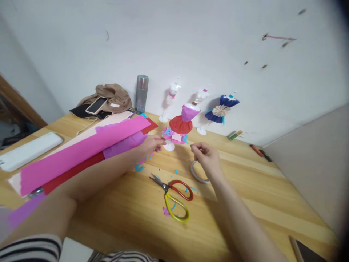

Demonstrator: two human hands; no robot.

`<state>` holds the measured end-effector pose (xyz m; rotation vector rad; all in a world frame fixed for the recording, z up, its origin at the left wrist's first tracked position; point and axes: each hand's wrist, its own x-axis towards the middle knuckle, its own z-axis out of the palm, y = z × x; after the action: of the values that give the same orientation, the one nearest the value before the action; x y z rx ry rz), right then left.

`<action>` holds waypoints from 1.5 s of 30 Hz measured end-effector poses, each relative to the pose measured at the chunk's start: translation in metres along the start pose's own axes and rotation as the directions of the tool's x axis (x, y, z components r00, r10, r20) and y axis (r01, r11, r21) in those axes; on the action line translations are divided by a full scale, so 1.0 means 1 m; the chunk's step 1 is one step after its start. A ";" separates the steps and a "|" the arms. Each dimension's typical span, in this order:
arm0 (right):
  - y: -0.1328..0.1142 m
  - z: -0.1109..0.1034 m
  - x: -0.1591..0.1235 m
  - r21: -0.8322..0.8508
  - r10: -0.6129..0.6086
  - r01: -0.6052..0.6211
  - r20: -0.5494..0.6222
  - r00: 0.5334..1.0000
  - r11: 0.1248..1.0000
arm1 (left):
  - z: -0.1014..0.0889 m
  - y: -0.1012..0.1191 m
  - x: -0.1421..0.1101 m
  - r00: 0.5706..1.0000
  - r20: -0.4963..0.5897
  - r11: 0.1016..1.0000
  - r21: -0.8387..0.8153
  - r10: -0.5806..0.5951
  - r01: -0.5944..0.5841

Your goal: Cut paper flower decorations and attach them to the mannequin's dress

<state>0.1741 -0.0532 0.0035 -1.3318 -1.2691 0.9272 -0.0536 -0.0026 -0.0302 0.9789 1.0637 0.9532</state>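
Observation:
My left hand [152,144] reaches toward the base of a small mannequin stand [182,122] dressed in a red paper skirt and purple top; its fingers are pinched close to pink and blue paper scraps there. My right hand [205,156] hovers above a roll of tape [195,173], fingers curled in a pinch; what they hold is too small to see. Red and yellow scissors [174,194] lie on the wooden table [245,203] in front of both hands.
Long pink, purple and red paper sheets [81,153] lie at the left. Two more mannequin stands [170,100] [220,111], one in a blue dress, stand by the wall. A bottle [141,94], a bag with a phone [96,104], a white device [27,150] and a glue stick [235,135] sit further back.

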 end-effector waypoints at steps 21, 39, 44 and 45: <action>0.046 0.038 0.037 0.719 0.197 -0.316 0.247 0.949 0.619 | 0.020 -0.012 0.015 0.983 0.179 0.871 -0.488 0.030 0.062; 0.039 0.039 0.033 0.689 0.174 -0.245 0.172 0.970 0.682 | 0.015 -0.012 0.009 0.977 0.200 0.941 -0.337 0.081 -0.009; 0.033 0.043 0.029 0.689 0.161 -0.258 0.203 0.966 0.677 | 0.020 -0.011 0.008 0.983 0.143 0.947 -0.314 0.113 -0.063; 0.034 0.044 0.029 0.686 0.160 -0.252 0.196 0.967 0.683 | 0.021 -0.012 0.009 0.985 0.128 0.947 -0.314 0.118 -0.073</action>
<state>0.1420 -0.0142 -0.0335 -0.8020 -0.7039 1.4938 -0.0300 -0.0005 -0.0398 0.8313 0.7234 1.0743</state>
